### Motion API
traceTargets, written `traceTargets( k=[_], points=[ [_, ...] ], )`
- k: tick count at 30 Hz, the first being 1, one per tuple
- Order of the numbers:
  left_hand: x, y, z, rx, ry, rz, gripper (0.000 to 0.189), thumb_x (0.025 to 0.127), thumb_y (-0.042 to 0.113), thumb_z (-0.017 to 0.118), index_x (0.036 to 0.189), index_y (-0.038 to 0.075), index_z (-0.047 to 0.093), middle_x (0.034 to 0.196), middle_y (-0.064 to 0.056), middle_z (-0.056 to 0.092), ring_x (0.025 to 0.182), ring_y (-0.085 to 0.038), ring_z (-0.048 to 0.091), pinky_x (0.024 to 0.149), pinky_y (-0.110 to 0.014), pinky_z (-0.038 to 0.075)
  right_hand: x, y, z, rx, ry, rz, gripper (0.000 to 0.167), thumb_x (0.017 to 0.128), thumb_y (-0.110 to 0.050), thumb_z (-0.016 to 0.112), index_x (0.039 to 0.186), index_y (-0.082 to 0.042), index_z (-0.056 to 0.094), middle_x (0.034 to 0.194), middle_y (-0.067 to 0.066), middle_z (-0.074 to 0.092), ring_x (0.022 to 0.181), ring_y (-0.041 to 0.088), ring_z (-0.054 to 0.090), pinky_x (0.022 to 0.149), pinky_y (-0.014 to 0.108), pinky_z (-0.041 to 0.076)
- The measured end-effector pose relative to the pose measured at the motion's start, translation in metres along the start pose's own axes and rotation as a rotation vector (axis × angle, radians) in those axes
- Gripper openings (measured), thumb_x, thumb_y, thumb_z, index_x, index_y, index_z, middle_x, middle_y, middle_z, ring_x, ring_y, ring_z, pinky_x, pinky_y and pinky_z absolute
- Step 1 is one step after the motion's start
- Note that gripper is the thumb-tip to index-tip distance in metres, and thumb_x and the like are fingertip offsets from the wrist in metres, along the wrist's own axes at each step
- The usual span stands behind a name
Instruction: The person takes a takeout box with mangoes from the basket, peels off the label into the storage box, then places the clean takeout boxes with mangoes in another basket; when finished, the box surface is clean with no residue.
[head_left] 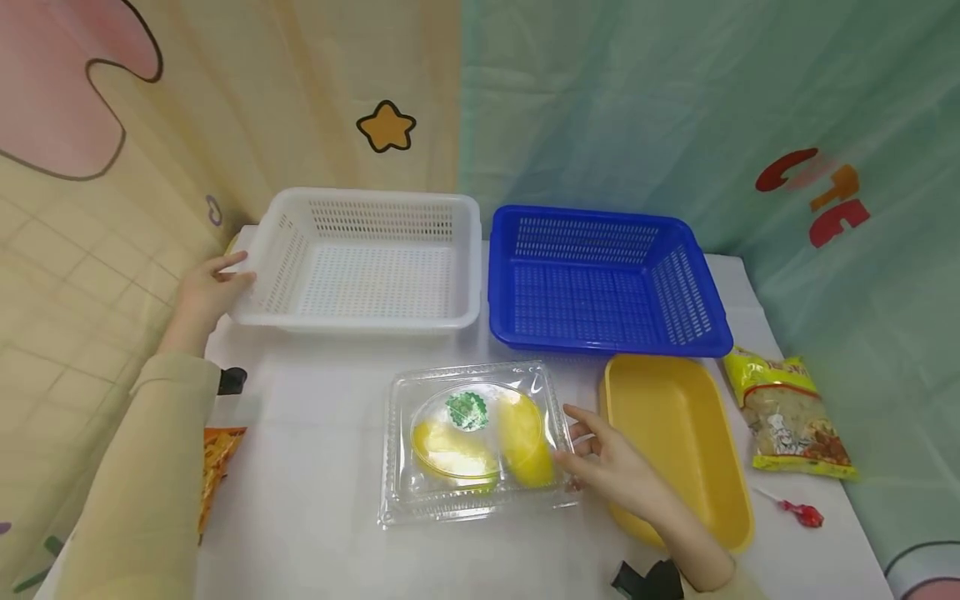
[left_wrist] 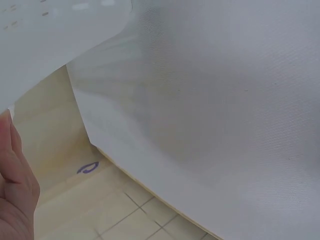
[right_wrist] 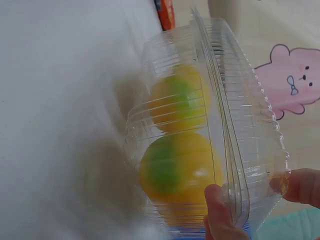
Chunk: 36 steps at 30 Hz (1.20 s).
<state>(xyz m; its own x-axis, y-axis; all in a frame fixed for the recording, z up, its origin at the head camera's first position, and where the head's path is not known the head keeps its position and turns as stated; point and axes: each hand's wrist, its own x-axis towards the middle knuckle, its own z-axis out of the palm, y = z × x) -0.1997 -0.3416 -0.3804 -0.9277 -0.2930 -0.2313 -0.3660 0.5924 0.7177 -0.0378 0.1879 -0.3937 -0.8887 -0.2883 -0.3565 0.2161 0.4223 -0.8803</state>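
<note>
My left hand (head_left: 205, 293) pinches the left rim of a white plastic basket (head_left: 367, 323), which has slotted walls and nothing inside. In the left wrist view, part of that hand (left_wrist: 15, 185) shows below the basket's edge. A clear plastic clamshell box (head_left: 401, 500) with a green sticker holds two yellow fruits (head_left: 528, 442) that look like mangoes. My right hand (head_left: 618, 467) pinches the right edge of this box between thumb and fingers. The right wrist view shows the box (right_wrist: 250, 125) tilted and its lid down, with green patches on the fruits.
Beside the white basket stands a blue basket (head_left: 611, 346). A yellow tray (head_left: 678, 450) lies under my right forearm. Further right are a yellow snack bag (head_left: 795, 417) and a red lollipop (head_left: 808, 514). An orange packet (head_left: 217, 458) lies by my left sleeve. Curtains border the table.
</note>
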Motion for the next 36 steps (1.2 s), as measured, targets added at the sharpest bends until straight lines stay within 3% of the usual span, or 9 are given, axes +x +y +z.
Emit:
traceTargets(
  k=[11,15,18,21,24,26,29,32,36],
  points=[
    [-0.003,0.005,0.003,-0.012,0.02,0.012,0.062,0.099,0.039,0.053,0.152,0.013,0.035,0.125,-0.013,0.051,0.071,0.006,0.05,0.062,-0.018,0.047,0.014,0.016,0.007,0.022,0.028,0.05,0.078,0.087,-0.01,0.073,0.149,0.005,0.028,0.114,0.021,0.05,0.08,0.018,0.059,0.064,0.032,0.059],
    [-0.004,0.004,0.006,-0.03,0.041,0.029,0.06,0.1,0.037,0.05,0.152,0.01,0.035,0.13,-0.019,0.051,0.078,0.004,0.054,0.065,-0.012,0.049,0.015,0.015,0.007,0.003,0.024,0.064,0.077,0.086,-0.012,0.073,0.148,0.004,0.03,0.115,0.021,0.05,0.082,0.019,0.058,0.065,0.032,0.059],
    [-0.013,0.008,0.012,0.009,0.108,0.087,0.057,0.102,0.035,0.046,0.15,0.005,0.037,0.142,-0.027,0.046,0.105,-0.02,0.062,0.088,-0.027,0.053,0.015,0.015,0.006,-0.023,0.024,0.063,0.077,0.085,-0.013,0.074,0.147,0.004,0.031,0.113,0.02,0.051,0.084,0.019,0.057,0.066,0.029,0.057],
    [-0.035,0.018,0.023,0.056,0.219,0.198,0.052,0.103,0.032,0.046,0.145,0.001,0.044,0.148,-0.029,0.042,0.132,-0.043,0.045,0.109,-0.053,0.039,0.014,0.014,0.004,-0.028,0.014,0.059,0.078,0.085,-0.012,0.074,0.147,0.005,0.03,0.109,0.018,0.051,0.083,0.019,0.056,0.066,0.025,0.054],
    [-0.067,0.028,0.043,0.084,0.271,0.336,0.046,0.102,0.027,0.051,0.139,0.001,0.052,0.143,-0.03,0.047,0.129,-0.05,0.043,0.106,-0.064,0.035,0.013,0.014,0.004,-0.037,-0.001,0.056,0.079,0.086,-0.012,0.074,0.147,0.006,0.028,0.106,0.016,0.049,0.082,0.019,0.054,0.065,0.023,0.051],
    [-0.091,0.031,0.062,0.098,0.235,0.421,0.041,0.1,0.023,0.055,0.135,0.001,0.057,0.137,-0.029,0.053,0.123,-0.048,0.049,0.101,-0.061,0.041,0.013,0.014,0.003,-0.044,-0.008,0.058,0.08,0.086,-0.014,0.074,0.148,0.006,0.027,0.106,0.016,0.049,0.083,0.019,0.053,0.065,0.022,0.05],
    [-0.126,0.032,0.097,0.065,0.053,0.466,0.041,0.099,0.023,0.058,0.135,0.003,0.057,0.136,-0.025,0.054,0.117,-0.044,0.055,0.092,-0.056,0.051,0.012,0.014,0.002,-0.06,-0.017,0.062,0.081,0.087,-0.015,0.073,0.148,0.005,0.026,0.107,0.016,0.049,0.084,0.019,0.053,0.065,0.023,0.05],
    [-0.152,0.028,0.129,-0.001,-0.115,0.428,0.045,0.097,0.026,0.063,0.137,0.006,0.055,0.139,-0.021,0.052,0.12,-0.041,0.058,0.092,-0.05,0.054,0.013,0.014,0.002,-0.073,-0.023,0.068,0.081,0.087,-0.016,0.073,0.149,0.004,0.026,0.108,0.016,0.049,0.085,0.02,0.053,0.065,0.023,0.05],
    [-0.174,0.024,0.156,-0.074,-0.213,0.366,0.055,0.094,0.03,0.068,0.143,0.012,0.049,0.144,-0.017,0.048,0.117,-0.039,0.061,0.09,-0.045,0.056,0.013,0.014,0.001,-0.077,-0.027,0.07,0.08,0.087,-0.016,0.073,0.149,0.004,0.026,0.108,0.016,0.049,0.085,0.02,0.053,0.065,0.023,0.05]
  ],
)
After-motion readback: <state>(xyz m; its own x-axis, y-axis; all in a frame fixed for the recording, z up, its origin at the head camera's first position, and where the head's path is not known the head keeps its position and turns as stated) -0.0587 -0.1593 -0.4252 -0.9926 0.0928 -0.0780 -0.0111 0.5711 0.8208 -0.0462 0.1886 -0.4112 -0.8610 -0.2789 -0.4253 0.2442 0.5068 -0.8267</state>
